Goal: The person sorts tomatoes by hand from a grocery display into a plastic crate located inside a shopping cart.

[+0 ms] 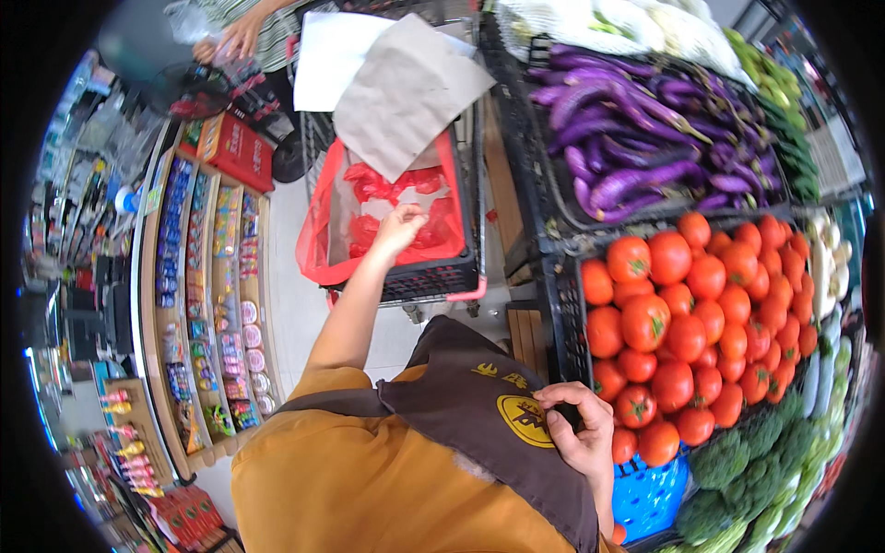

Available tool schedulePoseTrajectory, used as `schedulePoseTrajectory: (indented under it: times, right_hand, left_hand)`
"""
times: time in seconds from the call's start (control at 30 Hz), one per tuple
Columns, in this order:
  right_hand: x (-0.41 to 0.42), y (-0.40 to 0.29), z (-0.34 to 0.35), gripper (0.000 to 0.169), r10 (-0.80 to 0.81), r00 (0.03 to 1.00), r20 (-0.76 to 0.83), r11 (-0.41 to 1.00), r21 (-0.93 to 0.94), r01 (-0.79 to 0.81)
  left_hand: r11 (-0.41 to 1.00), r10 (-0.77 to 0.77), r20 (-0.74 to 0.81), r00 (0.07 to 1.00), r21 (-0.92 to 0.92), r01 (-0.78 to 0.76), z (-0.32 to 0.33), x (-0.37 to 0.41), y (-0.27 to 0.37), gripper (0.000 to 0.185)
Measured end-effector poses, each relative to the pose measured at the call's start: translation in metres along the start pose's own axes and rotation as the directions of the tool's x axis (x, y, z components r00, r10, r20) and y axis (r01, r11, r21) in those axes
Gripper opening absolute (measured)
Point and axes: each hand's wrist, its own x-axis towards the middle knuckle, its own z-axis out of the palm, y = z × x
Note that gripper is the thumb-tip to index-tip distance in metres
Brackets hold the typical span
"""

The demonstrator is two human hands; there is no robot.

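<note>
My left hand [403,227], its fingers curled, is over a black plastic crate [422,276] lined with a red plastic bag [319,231]. Red, thin-plastic-wrapped items [370,181] lie inside; whether my fingers touch any is unclear. Grey-brown paper [415,90] covers the crate's far end and overlaps a white sheet [332,59]. The crate sits in a shopping cart [467,294]. My right hand [577,422] is raised in front of my dark apron [449,415], beside the tomatoes [646,321], thumb and fingers apart with nothing visible between them.
Purple eggplants [622,131] fill a black crate beyond the tomatoes. Broccoli [750,442] and a blue crate [646,494] are at the lower right. Shelves of packaged goods [214,304] stand left across pale floor. Another person's hand [242,31] holds clear plastic at the top left.
</note>
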Motion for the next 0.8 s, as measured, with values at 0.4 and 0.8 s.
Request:
schedulePoseTrajectory:
  times: [0.4,0.8]
  right_hand:
    - [0.260,0.102,0.177,0.024,0.643,0.693,0.328,0.383,0.645,-0.661]
    - [0.459,0.380,0.276,0.086,0.419,0.908,0.003,0.481,-0.849,-0.219]
  left_hand:
    - [0.700,-0.636,-0.095,0.766,-0.489,0.521,-0.085,0.191,-0.137,0.052]
    - [0.952,-0.021,-0.403,0.915,0.271,0.142,-0.065,0.235,-0.203,0.099]
